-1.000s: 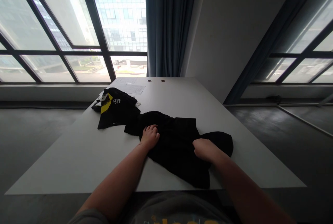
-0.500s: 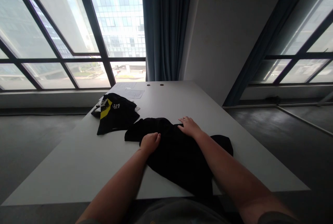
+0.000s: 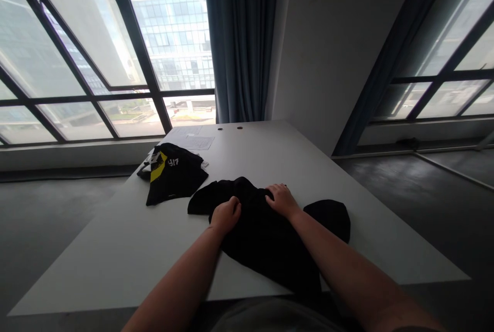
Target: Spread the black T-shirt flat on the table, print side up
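A black garment [image 3: 266, 239] lies crumpled on the white table [image 3: 116, 249] in front of me. My left hand [image 3: 226, 215] rests on its left part with the fingers curled into the cloth. My right hand [image 3: 281, 199] is on the garment's far edge, fingers bent and gripping the fabric there. The two hands are close together. A rounded part of the garment [image 3: 328, 216] sticks out to the right of my right forearm.
A folded black shirt with a yellow stripe and white print [image 3: 172, 172] lies at the far left of the table. Sheets of paper [image 3: 195, 140] lie behind it. Two cable holes [image 3: 229, 128] sit near the far edge. Windows and a dark curtain [image 3: 241, 38] stand beyond.
My right hand went from the garment's right side to its far edge, then drew back toward my left hand with cloth in it. The garment's far edge has bunched inward. My left hand barely moved.
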Motion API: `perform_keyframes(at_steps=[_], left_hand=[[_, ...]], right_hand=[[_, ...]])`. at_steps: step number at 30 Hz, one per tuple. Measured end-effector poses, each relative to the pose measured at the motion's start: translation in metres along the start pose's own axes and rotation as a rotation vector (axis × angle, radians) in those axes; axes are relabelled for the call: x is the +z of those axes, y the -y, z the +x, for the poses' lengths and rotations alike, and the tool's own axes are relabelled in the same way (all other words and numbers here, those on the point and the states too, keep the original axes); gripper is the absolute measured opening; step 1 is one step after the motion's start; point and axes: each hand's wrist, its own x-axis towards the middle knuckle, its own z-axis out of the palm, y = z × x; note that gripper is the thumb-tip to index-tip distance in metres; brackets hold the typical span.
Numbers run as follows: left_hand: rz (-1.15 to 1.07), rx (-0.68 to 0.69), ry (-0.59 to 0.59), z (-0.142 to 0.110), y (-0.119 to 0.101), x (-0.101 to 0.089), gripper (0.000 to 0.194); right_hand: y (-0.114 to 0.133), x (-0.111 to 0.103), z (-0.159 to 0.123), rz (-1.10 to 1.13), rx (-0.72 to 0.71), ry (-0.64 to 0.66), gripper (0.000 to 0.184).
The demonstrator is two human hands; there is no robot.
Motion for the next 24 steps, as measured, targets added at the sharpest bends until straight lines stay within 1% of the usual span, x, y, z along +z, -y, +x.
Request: perform_keyframes(at_steps=[2,5,8,10,13,15,17,18,21,24], left_hand=[[-0.028,0.012,-0.034,0.0,0.001,0.001,0.019],[-0.053,0.073,-0.096,0.002,0.004,0.004,0.017],[-0.063,0.138,-0.147,0.003,0.008,0.008,0.023],[-0.05,0.156,-0.154,0.004,0.01,0.011,0.031],[-0.003,0.14,-0.111,0.005,0.011,0.014,0.043],[0.02,0.127,-0.056,0.005,0.011,0.015,0.049],[0.026,0.126,0.006,0.004,0.01,0.015,0.051],[0.026,0.128,0.032,0.004,0.009,0.015,0.051],[0.033,0.138,0.063,0.004,0.009,0.015,0.048],[0.039,0.142,0.034,0.004,0.009,0.017,0.043]], right_hand=[[0.0,-0.002,-0.001,0.007,-0.004,-0.017,0.026],[0.001,-0.004,-0.004,0.017,-0.01,-0.028,0.023],[0.003,-0.007,-0.006,0.029,-0.013,-0.05,0.02],[0.005,-0.011,-0.008,0.039,-0.037,-0.094,0.018],[0.009,-0.016,-0.012,0.062,-0.108,-0.137,0.019],[0.012,-0.019,-0.015,0.064,-0.115,-0.112,0.029],[0.014,-0.02,-0.017,0.036,-0.068,-0.076,0.042],[0.015,-0.02,-0.018,0.014,-0.032,-0.063,0.045],[0.019,-0.021,-0.014,-0.019,0.026,-0.007,0.044],[0.022,-0.022,-0.007,-0.018,-0.006,0.09,0.041]])
